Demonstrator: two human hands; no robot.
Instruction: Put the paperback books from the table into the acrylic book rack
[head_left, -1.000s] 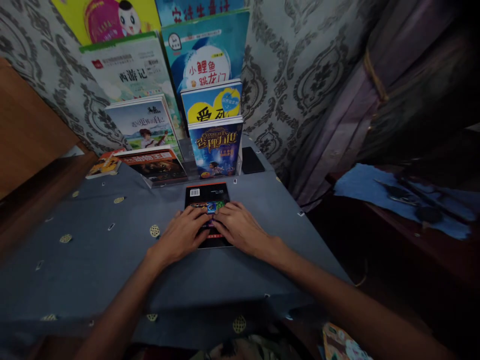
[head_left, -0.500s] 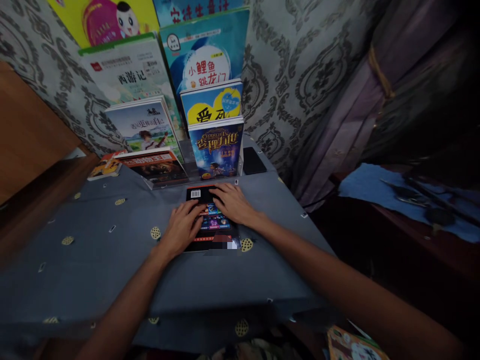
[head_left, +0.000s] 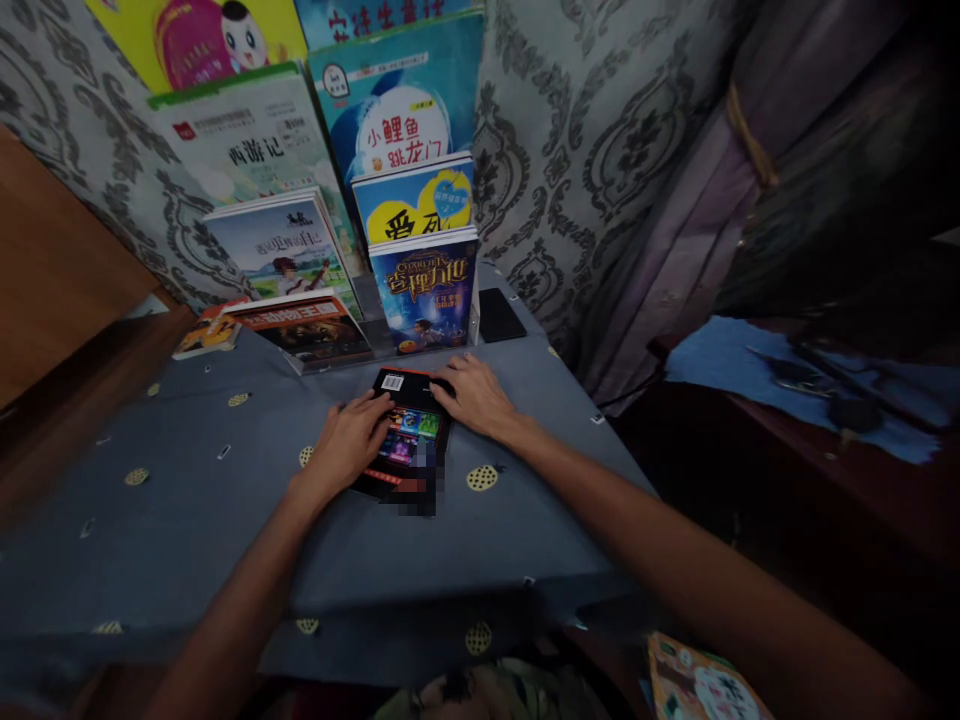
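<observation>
Head view: left hand (head_left: 346,442) and right hand (head_left: 474,395), loosely spread, gripping nothing, touch the black rectangular paperback (head_left: 409,428) lying on the blue-grey cloth-covered desk (head_left: 187,545); uneven pressure could swivel it.

Slick paper, dull cloth, bare wood

The black book (head_left: 409,425) has a smooth printed paper cover with a faint sheen. The tablecloth (head_left: 262,540) looks like matt cloth. The blue Charlie book (head_left: 424,300) wears a smooth, lightly glossy paper cover, and the stand (head_left: 330,364) looks like clear, shiny plastic. The brown panel (head_left: 56,290) reads as smooth wood. The curtain (head_left: 664,270) is soft, folded fabric; whether the wall covering (head_left: 592,140) is paper or fabric cannot be told.
</observation>
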